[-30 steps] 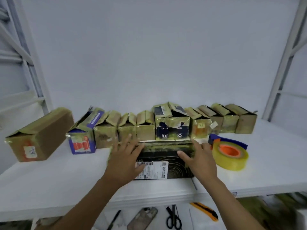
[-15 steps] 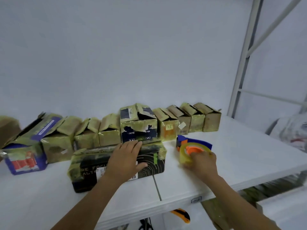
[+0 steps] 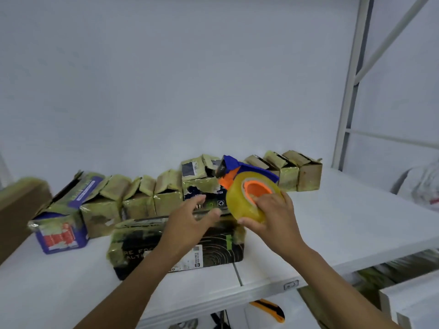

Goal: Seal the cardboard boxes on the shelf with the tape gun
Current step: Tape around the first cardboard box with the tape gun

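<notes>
the right hand point(image 3: 273, 217) grips the tape gun point(image 3: 249, 193) by its yellowish roll, lifted above the black cardboard box point(image 3: 213, 248) on the white shelf point(image 3: 344, 233). the left hand point(image 3: 190, 222) hovers over the box, fingers spread, holding nothing.

The plain brown cardboard box point(image 3: 21, 210) at nine o'clock is blurred and cut off by the left edge. The blue and orange tape gun with its yellow roll point(image 3: 249, 193) hides part of the back row of small taped cardboard boxes point(image 3: 292, 172). Print on the black carton with white lettering point(image 3: 218, 248) is partly covered by the left forearm.

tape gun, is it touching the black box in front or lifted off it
Apart. In the head view the right hand holds the tape gun by its yellow roll, raised above the black box, with the box's top edge showing below the roll.
</notes>
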